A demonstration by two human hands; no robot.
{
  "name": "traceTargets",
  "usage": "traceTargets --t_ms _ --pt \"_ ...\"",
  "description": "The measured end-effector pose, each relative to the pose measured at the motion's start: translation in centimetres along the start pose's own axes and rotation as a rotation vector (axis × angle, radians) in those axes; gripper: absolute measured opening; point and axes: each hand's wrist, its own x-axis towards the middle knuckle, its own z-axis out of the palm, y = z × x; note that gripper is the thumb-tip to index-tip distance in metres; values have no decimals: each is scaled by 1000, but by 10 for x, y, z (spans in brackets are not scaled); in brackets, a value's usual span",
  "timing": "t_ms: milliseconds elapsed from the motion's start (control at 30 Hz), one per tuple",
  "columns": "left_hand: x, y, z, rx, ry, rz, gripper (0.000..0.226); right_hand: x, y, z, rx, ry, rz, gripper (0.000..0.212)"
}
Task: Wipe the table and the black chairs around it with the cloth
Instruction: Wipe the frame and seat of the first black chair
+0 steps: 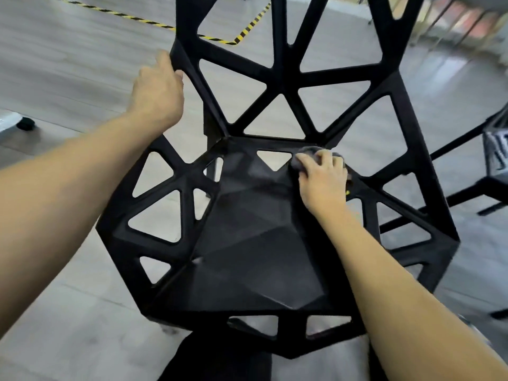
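Grey floor with yellow-black hazard tape [154, 22] surrounded the black chair [255, 243]. Left hand [158, 89] gripped the backrest's edge, apparently steadying the chair. Right hand [321, 180] pressed a dark cloth [308, 153], bunched under its fingers, against the seat's rear right corner, wiping. No legible writing appeared.

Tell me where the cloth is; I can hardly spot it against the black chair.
In the head view, the cloth is bunched under the right hand, pressed on the chair seat's far right corner, where it meets the backrest.
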Motion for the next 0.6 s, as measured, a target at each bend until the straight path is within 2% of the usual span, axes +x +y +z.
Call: traceTargets --t_ms 100,167,267,400,467,533,600 --pt "-6 0 -5 -60 -11 4 35 -49 -58 -4 69 2 -100 31" --pt "-12 3 -14 -63 -44 10 35 -87 -93 -15 171 -81 -216 36" --pt "-34 5 -29 -12 -131 13 38 -97 -87 -30 182 -147 -314 42" --pt "-94 -20 -47 -107 -228 -21 41 -62 -19 -26 -9 -93 -58 49" --pt "-128 -35 -54 -146 -257 -58 46 -58 0 -25 -15 -110 21 52" --pt "-156 -42 -62 -183 -300 -159 44 -62 -10 -23 33 -131 68 50" --pt "-178 -49 -74 -178 -354 -260 38 -79 -51 -27 89 -155 100 46"
